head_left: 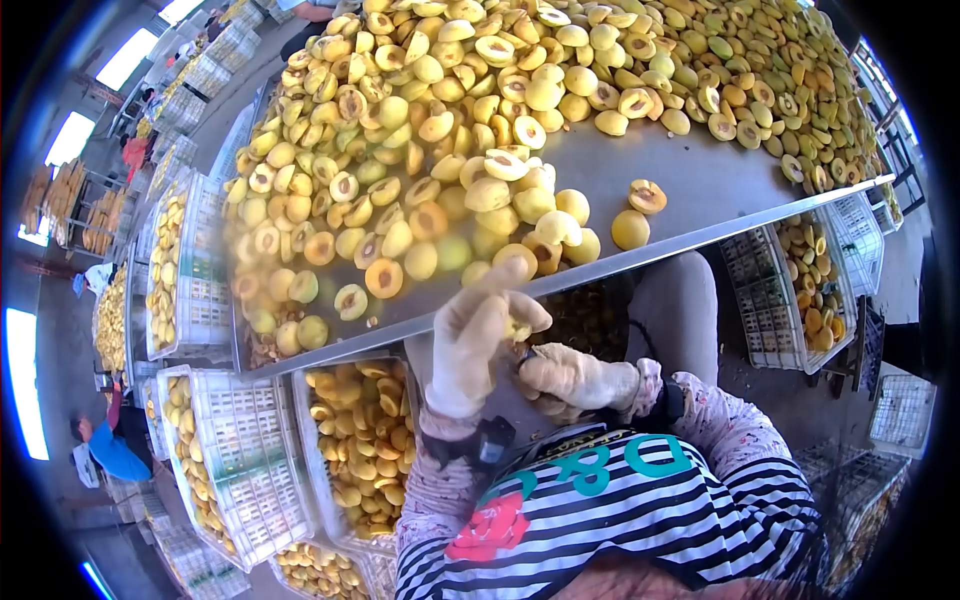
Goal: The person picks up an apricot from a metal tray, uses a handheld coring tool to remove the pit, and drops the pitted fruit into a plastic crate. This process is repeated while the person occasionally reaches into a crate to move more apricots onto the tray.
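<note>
1. Striped shirt [650, 510] fills the bottom of my view.
2. Left hand [470, 345], gloved, grips a yellow fruit [517, 326] just below the edge of the metal table [700, 185].
3. Right hand [575, 382] is curled tight beside this fruit; what it holds I cannot tell.

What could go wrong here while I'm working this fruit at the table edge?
The small yellow fruit piece pinched in the gloved left hand is held outside the grey metal table; a slip might drop it past the white plastic crates. The round yellow fruit lies near the table's edge and could roll off. The gloved right hand works close against the left one and may knock it.
</note>
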A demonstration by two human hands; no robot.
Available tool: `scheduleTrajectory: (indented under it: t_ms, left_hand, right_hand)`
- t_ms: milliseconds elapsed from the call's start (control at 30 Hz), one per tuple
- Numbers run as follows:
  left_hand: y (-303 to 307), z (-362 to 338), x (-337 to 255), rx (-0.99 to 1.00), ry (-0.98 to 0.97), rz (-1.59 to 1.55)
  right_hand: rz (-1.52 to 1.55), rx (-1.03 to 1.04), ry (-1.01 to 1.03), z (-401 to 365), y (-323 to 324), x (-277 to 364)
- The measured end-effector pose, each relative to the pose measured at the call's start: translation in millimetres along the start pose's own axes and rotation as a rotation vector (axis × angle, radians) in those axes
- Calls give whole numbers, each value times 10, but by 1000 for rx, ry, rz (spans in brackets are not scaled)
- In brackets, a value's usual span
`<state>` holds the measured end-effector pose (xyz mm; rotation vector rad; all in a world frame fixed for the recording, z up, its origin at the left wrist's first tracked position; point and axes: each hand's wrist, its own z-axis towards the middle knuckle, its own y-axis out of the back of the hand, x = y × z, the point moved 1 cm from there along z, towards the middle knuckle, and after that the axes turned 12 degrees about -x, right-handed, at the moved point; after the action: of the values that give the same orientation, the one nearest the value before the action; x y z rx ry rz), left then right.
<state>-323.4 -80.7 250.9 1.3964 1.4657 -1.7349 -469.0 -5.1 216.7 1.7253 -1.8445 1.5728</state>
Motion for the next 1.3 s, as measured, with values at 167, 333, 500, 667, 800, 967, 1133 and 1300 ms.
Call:
scheduleTrajectory:
  t_ms: [167,333,500,667,800,967,1133,1300]
  left_hand:
    - [194,339,-16,333,371,104]
    - [-232,116,-27,-173,-38,-105]
    - [20,29,342,-233,59,-182]
    - [98,119,317,-125,165,-211]
    - [165,164,361,-38,32,-154]
    - [189,175,360,-8,-62,-76]
    - [57,185,502,-103,-38,-391]
    - [165,195,414,-424,118,-696]
  right_hand:
    - [-29,-74,-41,59,35,-124]
    - [194,-8,-65,-6,71,-102]
    - [549,267,-121,109,46,-346]
    - [559,314,-70,160,9,-431]
    - [406,141,-96,83,-36,-278]
    - [727,407,-173,125,7,-367]
    - [1134,736,-242,229,-46,-373]
    - [367,516,-153,-65,40,-125]
